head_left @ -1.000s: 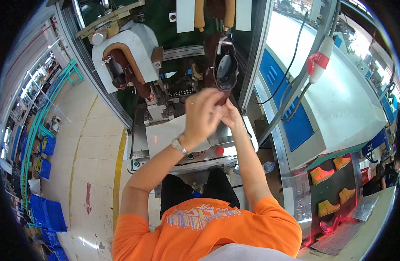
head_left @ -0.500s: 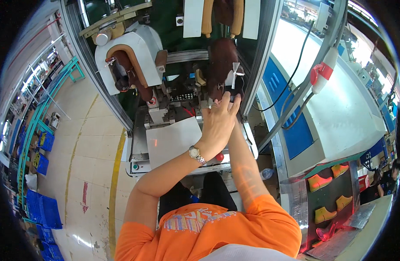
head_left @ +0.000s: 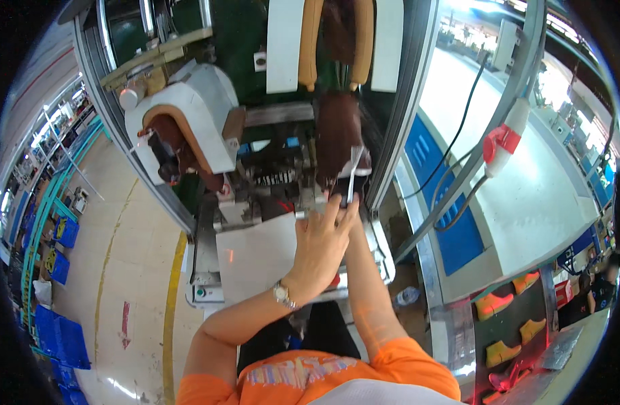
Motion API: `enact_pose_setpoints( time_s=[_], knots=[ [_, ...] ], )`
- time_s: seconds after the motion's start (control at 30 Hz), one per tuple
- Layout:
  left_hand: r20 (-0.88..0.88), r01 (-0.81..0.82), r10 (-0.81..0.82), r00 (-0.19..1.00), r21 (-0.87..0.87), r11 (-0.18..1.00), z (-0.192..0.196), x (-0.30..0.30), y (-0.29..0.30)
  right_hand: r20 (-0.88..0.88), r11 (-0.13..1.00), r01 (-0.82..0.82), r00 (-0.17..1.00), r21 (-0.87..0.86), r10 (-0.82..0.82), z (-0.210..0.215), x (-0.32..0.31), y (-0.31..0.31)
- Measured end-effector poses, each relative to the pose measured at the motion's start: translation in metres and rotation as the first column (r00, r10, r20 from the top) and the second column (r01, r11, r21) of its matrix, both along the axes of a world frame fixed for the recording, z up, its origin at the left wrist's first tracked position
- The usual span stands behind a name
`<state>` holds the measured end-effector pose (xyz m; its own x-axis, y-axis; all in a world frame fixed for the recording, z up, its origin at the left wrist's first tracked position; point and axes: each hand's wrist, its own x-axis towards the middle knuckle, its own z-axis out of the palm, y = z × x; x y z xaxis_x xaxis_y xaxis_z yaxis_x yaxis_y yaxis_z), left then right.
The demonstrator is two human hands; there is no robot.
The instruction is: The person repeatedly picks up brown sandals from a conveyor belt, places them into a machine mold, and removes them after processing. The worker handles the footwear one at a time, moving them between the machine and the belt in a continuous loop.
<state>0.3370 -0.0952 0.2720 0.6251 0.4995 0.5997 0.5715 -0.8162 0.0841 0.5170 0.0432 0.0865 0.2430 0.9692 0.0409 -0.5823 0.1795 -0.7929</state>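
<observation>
Both hands up at the machine head. My left hand [head_left: 321, 246] lies over the right, fingers fairly flat and loosely together, tips reaching to the foot of the brown shoe upper [head_left: 338, 138] that hangs toe-down on the machine's central post. My right hand [head_left: 348, 210] is mostly hidden under the left; only fingertips show at the upper's lower edge, just beside a thin pale strip [head_left: 352, 177] that stands up along the upper's right side. Can't tell if the right is pinching that strip or just touching it, or how wide those fingers are. Left holds nothing that I can see. My read: I'm seating or aligning the upper on the post, hands steadying its lower edge. The white flat plate [head_left: 256, 253] sits directly below my wrists, the white-housed side unit [head_left: 188, 111] off to the left, well apart. Next move likely needs fine fingertip pressure, keeping clear of the clamps around the post.
</observation>
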Motion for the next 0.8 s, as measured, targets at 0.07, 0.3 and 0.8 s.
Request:
enact_pose_setpoints(
  time_s=[0.07,0.3,0.8],
  knots=[
    [-0.019,-0.004,0.004,1.000,0.021,1.000,-0.005,-0.001,-0.001,-0.024,1.000,-0.008,1.000,-0.024,0.007,-0.006,-0.003,-0.008],
    [-0.071,0.029,-0.027,0.997,0.017,0.999,0.007,0.001,0.004,-0.079,1.000,-0.018,0.997,-0.025,0.016,0.001,0.000,0.002],
    [0.005,0.011,-0.011,1.000,0.014,1.000,-0.005,0.007,0.003,-0.165,0.999,0.038,0.986,-0.013,-0.040,0.004,0.000,-0.002]
  ],
)
